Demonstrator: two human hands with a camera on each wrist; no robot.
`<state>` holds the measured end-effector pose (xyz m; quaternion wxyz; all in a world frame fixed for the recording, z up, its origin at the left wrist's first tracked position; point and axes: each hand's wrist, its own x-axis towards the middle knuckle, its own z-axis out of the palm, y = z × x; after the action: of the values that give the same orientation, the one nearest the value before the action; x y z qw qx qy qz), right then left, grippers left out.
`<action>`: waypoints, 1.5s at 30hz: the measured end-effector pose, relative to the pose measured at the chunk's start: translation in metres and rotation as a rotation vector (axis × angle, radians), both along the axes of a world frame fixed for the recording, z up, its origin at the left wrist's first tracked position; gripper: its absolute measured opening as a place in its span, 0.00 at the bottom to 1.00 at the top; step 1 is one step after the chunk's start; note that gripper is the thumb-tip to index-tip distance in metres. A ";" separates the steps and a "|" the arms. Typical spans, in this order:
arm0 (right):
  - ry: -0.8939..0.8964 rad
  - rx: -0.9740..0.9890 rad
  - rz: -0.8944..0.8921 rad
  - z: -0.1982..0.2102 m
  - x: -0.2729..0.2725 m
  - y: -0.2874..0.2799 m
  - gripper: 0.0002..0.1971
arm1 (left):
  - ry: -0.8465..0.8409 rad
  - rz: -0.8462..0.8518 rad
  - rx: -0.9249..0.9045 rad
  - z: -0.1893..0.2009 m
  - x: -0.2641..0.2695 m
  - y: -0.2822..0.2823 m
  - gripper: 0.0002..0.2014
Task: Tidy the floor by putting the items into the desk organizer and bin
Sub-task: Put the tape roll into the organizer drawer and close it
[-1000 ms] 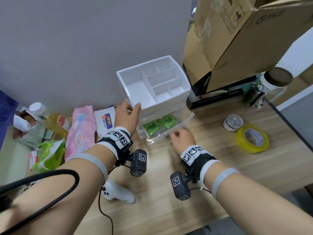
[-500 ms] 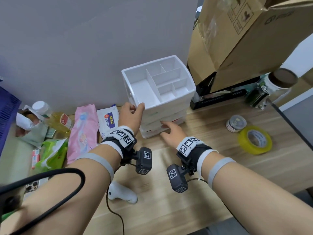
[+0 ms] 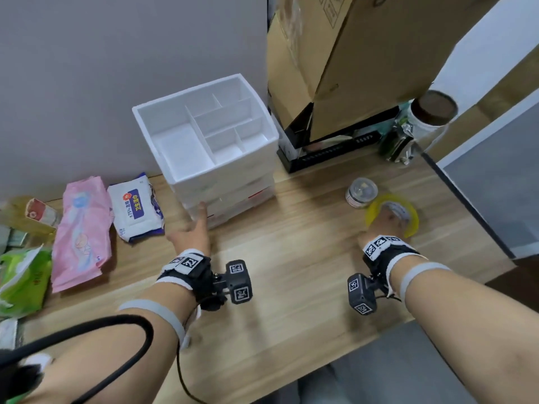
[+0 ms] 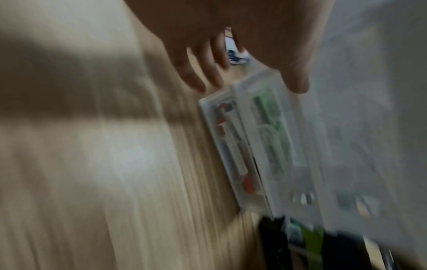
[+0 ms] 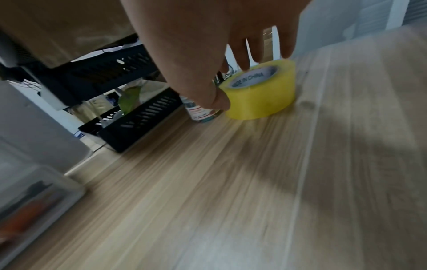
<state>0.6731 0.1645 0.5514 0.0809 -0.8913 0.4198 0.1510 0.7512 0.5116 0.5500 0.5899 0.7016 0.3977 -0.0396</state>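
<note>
The white desk organizer stands against the wall with its drawers closed and its top compartments bare. In the blurred left wrist view, green and red items show through the drawer fronts. My left hand hovers at the organizer's lower front-left corner with relaxed fingers, holding nothing. A yellow tape roll lies flat on the wooden floor to the right. My right hand is spread over it, with the thumb at the roll's left side and the fingers above its far rim.
A small round tin sits just left of the tape. A pink packet, a wet-wipes pack and a green bag lie at the left. Cardboard boxes, a black crate and a brown-lidded jar stand behind.
The drawer holding green packets was pushed closed by my right hand, which then moved right onto the tape roll. My left hand left the organizer's top edge and dropped to its lower corner.
</note>
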 end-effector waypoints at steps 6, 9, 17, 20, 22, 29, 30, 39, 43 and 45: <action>0.176 -0.008 0.226 -0.010 -0.006 -0.029 0.27 | 0.002 -0.286 -0.539 0.013 -0.013 -0.050 0.38; 0.199 0.086 0.379 -0.004 -0.016 -0.025 0.11 | 0.006 -0.263 -0.650 0.030 -0.004 -0.067 0.43; -0.230 0.283 0.665 0.043 -0.003 0.022 0.30 | -0.018 0.016 -0.855 0.061 0.008 -0.088 0.50; -0.340 0.244 0.720 0.073 0.008 0.038 0.24 | -0.050 0.038 -0.826 0.061 0.007 -0.087 0.44; -0.356 0.199 0.750 0.090 0.013 0.044 0.22 | -0.112 0.028 -0.818 0.060 0.008 -0.084 0.36; -0.582 0.154 0.832 0.120 0.026 0.057 0.22 | -0.189 0.014 -0.861 0.075 0.018 -0.080 0.25; -0.590 0.136 0.839 0.126 0.028 0.060 0.22 | -0.183 0.020 -0.859 0.075 0.019 -0.080 0.26; -0.761 0.091 0.951 0.155 0.050 0.077 0.16 | 0.096 -0.028 -0.818 0.077 0.002 -0.069 0.21; -0.735 0.091 1.062 0.173 0.053 0.080 0.17 | 0.186 -0.107 -0.822 0.091 -0.022 -0.069 0.18; -0.697 0.084 1.170 0.180 0.051 0.083 0.20 | 0.202 -0.142 -0.810 0.096 -0.034 -0.073 0.20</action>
<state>0.7236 0.2473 0.7315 0.1509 -0.9643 -0.1879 -0.1101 0.7173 0.4386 0.6464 0.7719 0.4314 0.3563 -0.3018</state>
